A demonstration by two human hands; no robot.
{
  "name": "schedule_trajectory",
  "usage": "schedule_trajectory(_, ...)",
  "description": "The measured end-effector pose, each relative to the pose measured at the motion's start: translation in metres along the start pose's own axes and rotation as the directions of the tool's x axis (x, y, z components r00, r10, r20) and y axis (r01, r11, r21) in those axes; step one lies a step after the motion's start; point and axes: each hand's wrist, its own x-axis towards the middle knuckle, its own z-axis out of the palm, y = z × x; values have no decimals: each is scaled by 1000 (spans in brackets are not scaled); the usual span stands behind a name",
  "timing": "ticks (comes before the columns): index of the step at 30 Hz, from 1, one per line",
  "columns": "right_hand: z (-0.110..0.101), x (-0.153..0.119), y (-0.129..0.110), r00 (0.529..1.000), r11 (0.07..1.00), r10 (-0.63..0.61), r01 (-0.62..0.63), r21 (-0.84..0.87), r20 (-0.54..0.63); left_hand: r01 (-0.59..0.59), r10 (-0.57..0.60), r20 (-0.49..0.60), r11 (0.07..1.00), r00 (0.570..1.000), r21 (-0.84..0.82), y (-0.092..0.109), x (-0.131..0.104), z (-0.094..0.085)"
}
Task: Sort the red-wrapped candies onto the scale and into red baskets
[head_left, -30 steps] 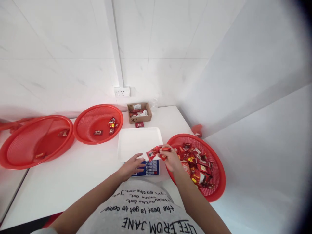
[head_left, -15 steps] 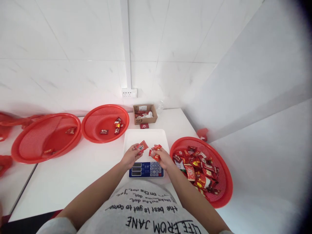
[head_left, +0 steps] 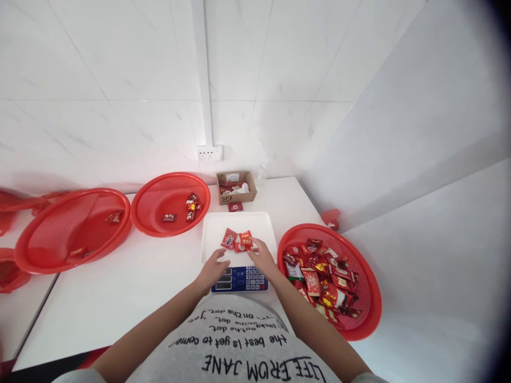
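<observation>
Several red candy packets lie together on the white pan of a weighing scale. My left hand is just in front of them, over the scale's near left edge, fingers apart and holding nothing. At the packets' right side is my right hand, its fingers spread and its fingertips close to a red packet; whether they touch it I cannot tell. Below the pan, the blue keypad panel of the scale shows between my wrists.
A red basket piled with wrapped candies stands at the right. Two more red baskets, each with a few packets, are on the left. Behind the scale sits a small cardboard box with red packets, and one dark red packet lies before it.
Both hands have let go of the red packets, which now rest on the scale pan. My left hand has drawn back toward me and the fingers of both hands have opened.
</observation>
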Motion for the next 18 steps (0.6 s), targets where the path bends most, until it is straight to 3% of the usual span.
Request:
schedule_trajectory(3, 1, -1, 0, 980, 891, -158, 195, -410, 122, -13, 13, 53, 1000, 999, 16, -1, -6, 2)
schedule_trajectory(7, -2, -2, -2, 986, 742, -80, 159, -652, 149, 2, -6, 97, 999, 995, 47, -7, -8, 1)
schedule_trajectory(13, 3, -7, -6, 975, 686, -104, 212, -696, 194, 15, -24, 151, 998, 988, 64, -14, -9, -5)
schedule_trajectory(16, 3, -7, -7, 971, 731, -132, 231, -642, 200, 18, -31, 211, 998, 977, 62, -15, -9, -6)
schedule_trajectory(18, -6, -5, -6, 971, 782, -203, 238, -576, 126, 26, -43, 250, 997, 967, 71, -18, -9, -5)
